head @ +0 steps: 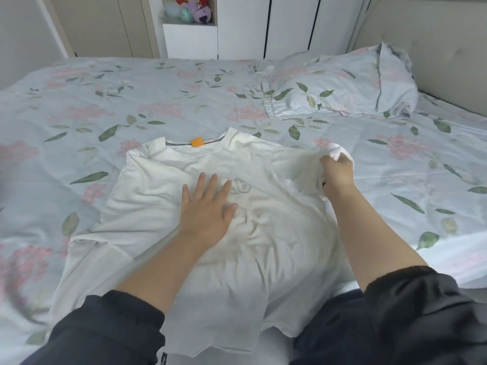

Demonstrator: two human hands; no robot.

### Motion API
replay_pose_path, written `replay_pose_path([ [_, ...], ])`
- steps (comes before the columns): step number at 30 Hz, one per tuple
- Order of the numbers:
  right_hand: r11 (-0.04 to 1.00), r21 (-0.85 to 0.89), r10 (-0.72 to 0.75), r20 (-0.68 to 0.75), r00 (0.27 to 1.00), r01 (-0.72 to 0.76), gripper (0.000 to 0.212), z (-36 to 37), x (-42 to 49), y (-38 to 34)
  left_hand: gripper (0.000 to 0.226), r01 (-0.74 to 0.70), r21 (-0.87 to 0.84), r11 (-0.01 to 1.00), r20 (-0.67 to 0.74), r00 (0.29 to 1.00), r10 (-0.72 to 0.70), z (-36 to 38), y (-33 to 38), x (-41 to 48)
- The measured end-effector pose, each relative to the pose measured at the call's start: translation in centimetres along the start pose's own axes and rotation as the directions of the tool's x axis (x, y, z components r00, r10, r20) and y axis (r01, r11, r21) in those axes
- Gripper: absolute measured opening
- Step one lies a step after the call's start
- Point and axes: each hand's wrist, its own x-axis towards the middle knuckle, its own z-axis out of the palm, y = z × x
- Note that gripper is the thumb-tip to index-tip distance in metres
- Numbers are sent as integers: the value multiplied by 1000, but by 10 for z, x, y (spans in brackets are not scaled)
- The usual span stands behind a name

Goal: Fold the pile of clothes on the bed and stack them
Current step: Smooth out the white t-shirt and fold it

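A white T-shirt [147,206] lies spread on the bed, collar with an orange tag at the far end and hem hanging toward me. My left hand [208,206] presses flat on the shirt's chest, fingers straight and spread. My right hand [337,172] grips the shirt's right sleeve in a fist and lifts it a little off the bed. No other loose clothes are in view.
The bed [105,106] has a pale blue floral cover. A matching pillow [342,85] lies at the far right by the padded headboard [434,35]. Wardrobe doors and a niche with plush toys [192,9] stand behind the bed.
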Motion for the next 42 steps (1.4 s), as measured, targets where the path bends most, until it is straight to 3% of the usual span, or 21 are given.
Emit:
replay_pose_path([
  [2,935,-203,-261,157,953,289,12,23,-24,-9,58,139,-63,988,91,987,-133,-5,-24,-3],
  [4,789,-317,-351,470,810,526,24,42,-48,-15,56,207,-131,970,182,966,-182,-11,-42,-6],
  [6,695,-411,-81,771,632,591,14,50,-67,-11,55,234,-282,930,225,959,-173,-17,-52,-6],
  [8,570,-511,144,833,535,643,39,51,-77,1,53,249,-433,866,163,967,-196,-21,-60,-4],
  [11,461,-571,12,769,639,679,52,55,-86,9,53,216,-348,912,57,976,-209,-19,-61,-5],
  [13,379,-614,3,749,662,693,54,58,-90,16,54,209,-276,938,59,978,-200,-13,-60,-8],
  [16,114,-660,272,739,616,742,66,55,-92,34,55,161,-262,951,61,987,-150,-7,-52,-10],
  [17,68,-657,328,725,605,751,69,54,-92,40,55,113,-253,961,61,993,-101,-6,-48,-10],
  [19,123,-668,306,729,612,734,69,54,-91,45,53,2,-194,981,94,995,17,-4,-42,-10],
  [21,226,-672,152,740,656,705,62,56,-87,45,51,-46,-121,992,152,986,65,-2,-39,-9],
  [23,146,-700,92,713,695,699,57,55,-84,47,51,-33,-99,995,176,983,50,-3,-40,-9],
  [26,3,-727,161,678,717,687,61,57,-82,56,54,27,-27,999,161,987,-22,-6,-47,-7],
  [32,37,-734,139,676,724,678,62,82,-70,54,59,305,-16,952,245,925,-292,-10,-105,12],
  [38,-10,-720,156,684,713,694,66,129,-27,54,65,259,94,961,229,934,-274,3,-128,56],
  [42,-59,-682,12,730,683,729,62,162,7,66,65,231,174,957,167,951,-259,11,-149,94],
])
